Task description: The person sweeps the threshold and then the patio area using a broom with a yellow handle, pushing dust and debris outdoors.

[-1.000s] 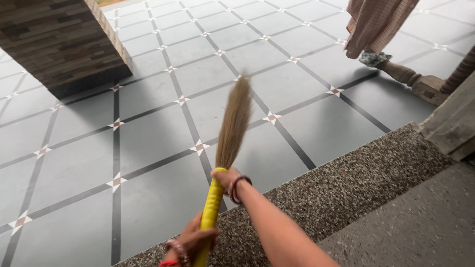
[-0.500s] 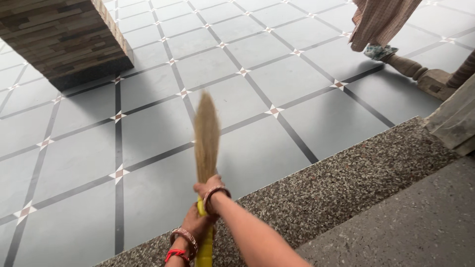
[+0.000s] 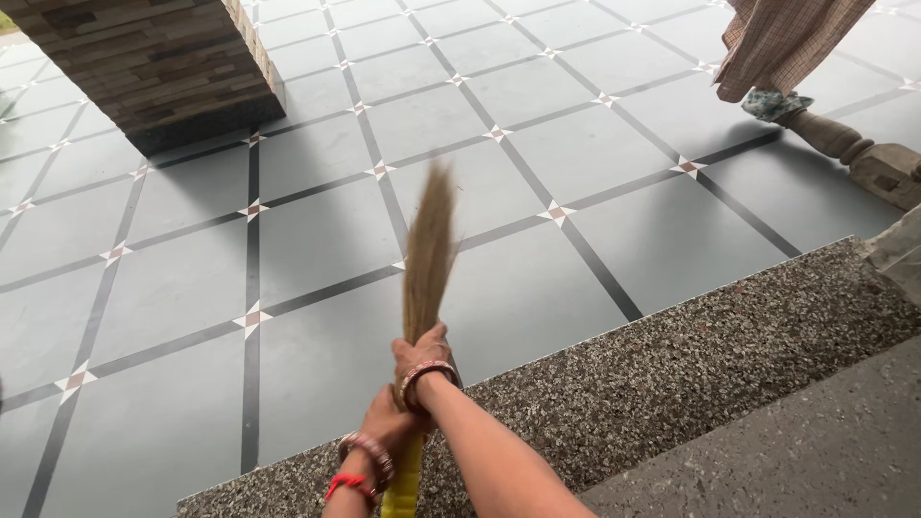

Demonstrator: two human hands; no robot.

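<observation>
Right hand (image 3: 419,353): gripping broom (image 3: 425,251) where bristles meet handle.
Left hand (image 3: 384,432): clasping yellow handle nearer.
Bristles: blurring, probably brushing tiled floor (image 3: 173,288).
Progress: no debris showing; speckled step (image 3: 691,364) untouched.

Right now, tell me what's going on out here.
A person grips a broom with both hands: the right hand sits high where the yellow handle meets the straw bristles, the left hand lower on the handle. The bristles point out over a grey tiled floor with dark lines. The person stands on a speckled stone step. A brick pillar stands at upper left, and a checked cloth hangs at upper right.
</observation>
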